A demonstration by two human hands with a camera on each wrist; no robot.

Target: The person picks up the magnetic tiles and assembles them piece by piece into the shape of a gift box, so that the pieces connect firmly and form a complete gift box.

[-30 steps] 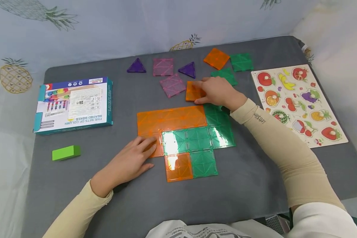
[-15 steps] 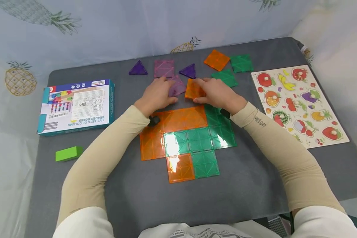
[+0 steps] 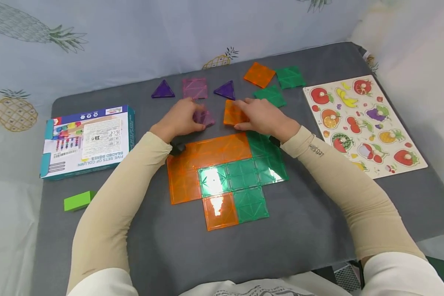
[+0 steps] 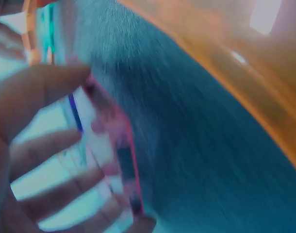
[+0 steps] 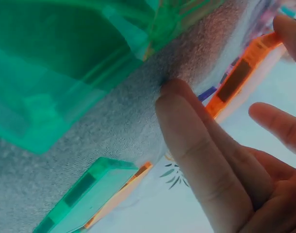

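Beyond the flat tile layout, my left hand [image 3: 178,118] pinches a pink translucent square magnetic tile [image 3: 208,118], partly hidden under the fingers. In the left wrist view, the thumb is at one end of this pink tile [image 4: 123,128] and the fingers spread along it. My right hand [image 3: 267,116] grips an orange square tile [image 3: 231,114] between thumb and fingers, just right of the pink one. The right wrist view shows that orange tile [image 5: 241,75] edge-on. Closer to the body lies the joined layout of orange tiles [image 3: 210,150] and green tiles [image 3: 242,174].
Behind the hands lie purple triangles [image 3: 163,89], another pink square [image 3: 194,88], an orange square [image 3: 259,75] and green squares [image 3: 290,77]. A beaded-toy box [image 3: 88,142] and green block [image 3: 78,201] stand left. A fruit puzzle board [image 3: 366,123] lies right.
My left hand has left the orange part of the layout, reached forward to the pink tile and shifted it slightly left. My right hand stays at the orange tile.
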